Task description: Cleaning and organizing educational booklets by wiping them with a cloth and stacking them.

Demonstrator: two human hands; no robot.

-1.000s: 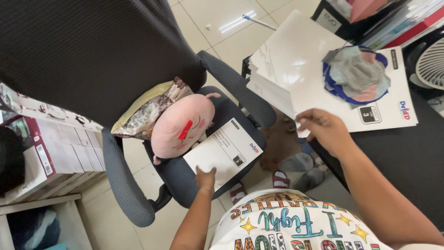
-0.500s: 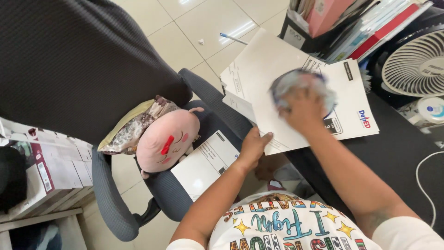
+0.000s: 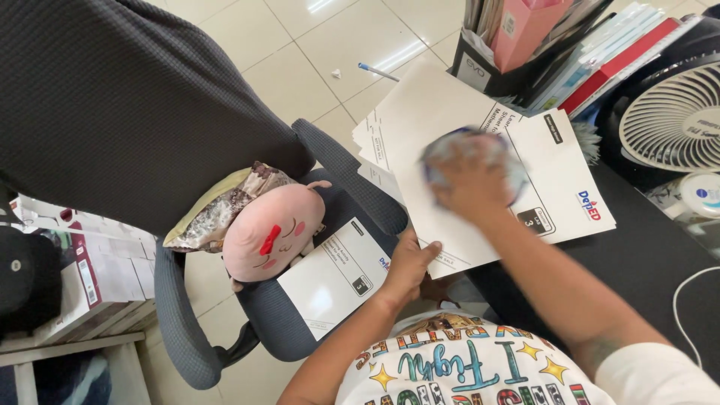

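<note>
Your right hand point(image 3: 471, 187) presses its fingers onto the cloth bundle point(image 3: 465, 150); your left hand point(image 3: 409, 259) pinches the overhanging white booklets point(image 3: 450, 112). Loosen either and the stack may slide off the black desk point(image 3: 660, 247).

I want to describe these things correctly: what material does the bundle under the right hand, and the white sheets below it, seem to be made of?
The bundle looks like soft cloth, grey and blue: it is crumpled under the right hand. The white sheets seem to be paper or thin card, smooth and slightly glossy, since they lie flat with stacked edges. The left hand grips their near edge.
</note>
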